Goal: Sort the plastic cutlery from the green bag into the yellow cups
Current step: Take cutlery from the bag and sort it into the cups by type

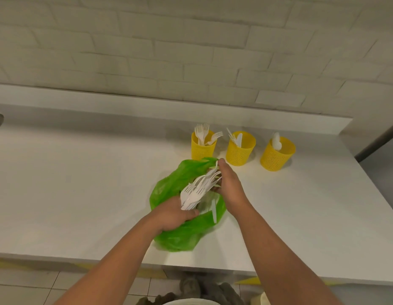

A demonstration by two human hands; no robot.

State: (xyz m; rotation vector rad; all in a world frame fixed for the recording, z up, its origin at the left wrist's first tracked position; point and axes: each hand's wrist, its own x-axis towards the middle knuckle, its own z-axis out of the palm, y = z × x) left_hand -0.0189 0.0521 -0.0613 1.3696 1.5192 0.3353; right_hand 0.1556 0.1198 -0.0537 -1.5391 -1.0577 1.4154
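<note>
Forks [196, 191] in left hand [175, 214] and right hand [229, 186], over green bag [180, 236]

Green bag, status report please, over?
Left grip, right grip both holding forks over green bag. Knife in bag. Yellow cups behind, path clear.

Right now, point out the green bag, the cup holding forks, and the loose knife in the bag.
green bag [180, 236]: head view, crumpled lower part.
cup holding forks [202, 150]: head view, mesh wall.
knife [214, 211]: head view, middle of it.
</note>
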